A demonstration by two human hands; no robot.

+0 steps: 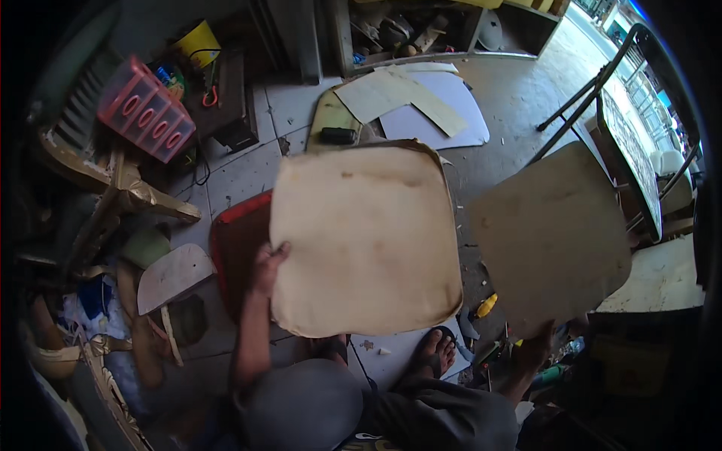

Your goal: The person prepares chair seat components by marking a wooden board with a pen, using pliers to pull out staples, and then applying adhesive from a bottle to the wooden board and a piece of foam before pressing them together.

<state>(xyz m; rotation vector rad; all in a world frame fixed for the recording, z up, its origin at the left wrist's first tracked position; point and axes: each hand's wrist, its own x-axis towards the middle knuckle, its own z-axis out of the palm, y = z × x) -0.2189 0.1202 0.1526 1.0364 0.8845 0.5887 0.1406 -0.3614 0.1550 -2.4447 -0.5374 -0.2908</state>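
My left hand grips the left edge of a cream, rounded-square padded seat panel, its thumb on top and its other fingers hidden beneath. Brown stains mark the panel's face, and its rim looks rough. On the right, my right hand holds the lower edge of a thin brown board of similar shape, tilted beside the panel. Partly under the cream panel, to its left, is a red-edged dark seat. Both my feet in sandals show below the panel.
Beyond the panel lie cut sheets, a white board and a small black object. A pink plastic basket stands at left near chair frames. Scattered tools include a yellow-handled one. A folding chair is at right.
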